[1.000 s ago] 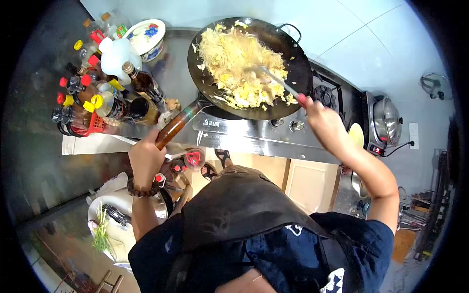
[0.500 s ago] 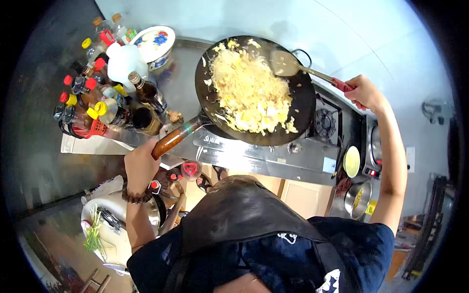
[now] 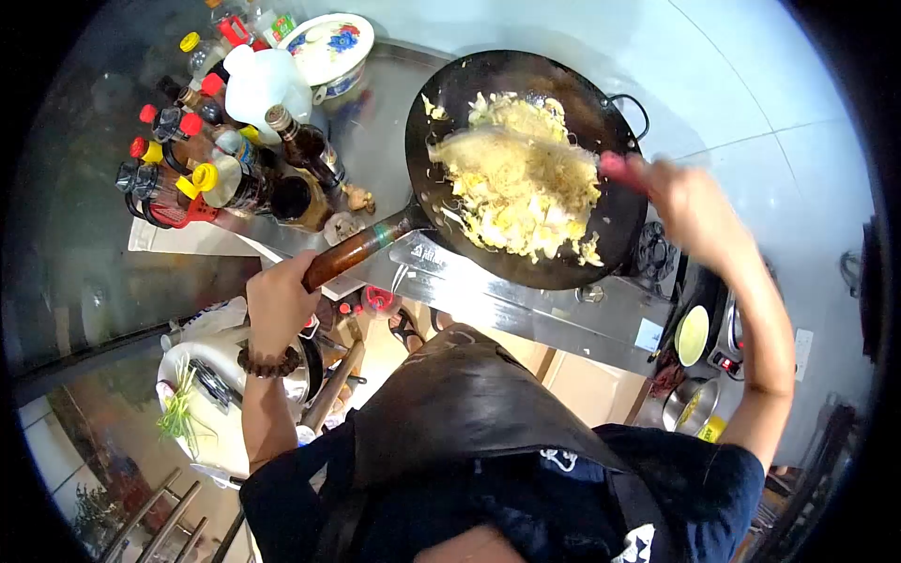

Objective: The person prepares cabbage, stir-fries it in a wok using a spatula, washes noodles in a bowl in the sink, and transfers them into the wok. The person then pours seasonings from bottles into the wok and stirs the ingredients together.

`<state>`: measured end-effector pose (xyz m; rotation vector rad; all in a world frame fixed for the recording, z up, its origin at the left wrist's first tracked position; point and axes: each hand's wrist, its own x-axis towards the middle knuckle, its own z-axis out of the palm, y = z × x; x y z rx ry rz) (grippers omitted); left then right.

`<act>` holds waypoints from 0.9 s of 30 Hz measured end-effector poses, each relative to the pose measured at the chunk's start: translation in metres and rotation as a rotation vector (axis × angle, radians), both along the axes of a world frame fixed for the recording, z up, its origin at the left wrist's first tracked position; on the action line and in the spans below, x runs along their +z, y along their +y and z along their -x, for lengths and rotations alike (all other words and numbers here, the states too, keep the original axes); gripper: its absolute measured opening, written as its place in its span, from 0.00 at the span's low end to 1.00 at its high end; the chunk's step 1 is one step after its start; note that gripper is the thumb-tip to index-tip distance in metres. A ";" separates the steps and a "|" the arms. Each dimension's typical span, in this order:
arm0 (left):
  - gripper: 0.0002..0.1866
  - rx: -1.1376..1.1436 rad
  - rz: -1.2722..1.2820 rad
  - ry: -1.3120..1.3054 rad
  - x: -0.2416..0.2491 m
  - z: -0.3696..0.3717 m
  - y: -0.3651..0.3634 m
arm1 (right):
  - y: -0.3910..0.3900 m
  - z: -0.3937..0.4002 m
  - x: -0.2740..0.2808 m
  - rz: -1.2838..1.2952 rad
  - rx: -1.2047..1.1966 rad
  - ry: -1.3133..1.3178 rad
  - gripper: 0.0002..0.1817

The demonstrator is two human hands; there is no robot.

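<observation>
A black wok (image 3: 615, 216) sits over the stove, with noodles and pale yellow pieces (image 3: 526, 188) heaped inside. My left hand (image 3: 280, 302) is closed around the end of its brown wooden handle (image 3: 352, 258). Above the wok's right side, my right hand (image 3: 685, 202) grips the red handle of a spatula (image 3: 624, 173); the hand is smeared by motion. The spatula's blade is blurred and cannot be told apart from the noodles.
Bottles (image 3: 305, 145) crowd the counter at the left, beside a lidded floral bowl (image 3: 328, 52). At the right are a yellow-green bowl (image 3: 693, 336) and a metal bowl (image 3: 678, 399). Green onions (image 3: 183, 408) lie at lower left.
The spatula has moved from the wok's upper right rim down into the noodles, with my right hand lower. The noodles have shifted within the wok. The whole view has turned slightly.
</observation>
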<state>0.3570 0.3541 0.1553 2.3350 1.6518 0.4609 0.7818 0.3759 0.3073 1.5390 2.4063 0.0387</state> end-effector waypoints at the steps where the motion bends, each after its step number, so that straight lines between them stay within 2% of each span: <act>1: 0.13 0.011 0.009 0.041 -0.002 0.001 0.000 | -0.029 0.014 0.012 0.009 0.143 -0.135 0.25; 3: 0.13 0.000 -0.006 0.049 0.000 0.001 0.001 | -0.085 0.028 0.018 -0.044 0.251 -0.294 0.29; 6: 0.12 -0.002 -0.052 0.068 0.001 0.000 0.012 | -0.136 0.041 0.018 0.078 0.179 -0.372 0.29; 8: 0.12 -0.014 -0.084 0.091 -0.001 0.003 0.017 | -0.126 0.045 -0.018 -0.063 0.057 -0.270 0.27; 10: 0.11 -0.015 -0.076 0.075 -0.008 0.005 0.015 | -0.095 0.043 -0.058 -0.234 0.018 -0.263 0.16; 12: 0.11 -0.023 -0.088 0.081 -0.008 0.004 0.009 | -0.076 0.052 -0.065 -0.250 0.000 -0.446 0.09; 14: 0.11 -0.023 -0.105 0.079 -0.010 0.004 0.008 | -0.093 0.056 -0.058 -0.244 -0.004 -0.392 0.11; 16: 0.11 0.002 -0.094 0.048 -0.015 0.004 0.007 | -0.125 0.073 -0.033 -0.155 0.054 -0.505 0.19; 18: 0.11 0.001 -0.086 0.060 -0.013 0.004 0.005 | -0.139 0.072 -0.040 -0.156 0.120 -0.427 0.15; 19: 0.11 -0.020 -0.105 0.057 -0.015 0.006 0.004 | -0.131 0.075 -0.046 -0.194 0.000 -0.297 0.09; 20: 0.11 -0.039 -0.134 0.052 -0.016 0.006 0.005 | -0.113 0.079 -0.050 -0.141 -0.042 -0.321 0.03; 21: 0.11 -0.043 -0.144 0.047 -0.017 0.006 0.006 | -0.097 0.075 -0.056 -0.279 0.061 -0.274 0.03; 22: 0.11 -0.050 -0.178 0.024 -0.019 0.007 0.005 | -0.081 0.069 -0.057 -0.183 -0.078 -0.258 0.04; 23: 0.12 -0.059 -0.214 0.002 -0.019 0.007 0.005 | -0.060 0.050 -0.056 -0.064 -0.257 -0.065 0.08; 24: 0.12 -0.070 -0.224 0.001 -0.019 0.007 0.006 | -0.044 0.052 -0.027 0.033 -0.483 -0.070 0.11; 25: 0.12 -0.060 -0.207 0.018 -0.019 0.008 0.006 | -0.044 0.049 0.003 -0.016 -0.535 0.068 0.10; 26: 0.13 -0.046 -0.189 0.032 -0.018 0.007 0.006 | -0.044 0.026 0.022 -0.041 -0.540 0.080 0.09; 27: 0.12 -0.040 -0.176 0.056 -0.015 0.005 0.005 | -0.044 0.018 0.046 0.033 -0.722 -0.037 0.08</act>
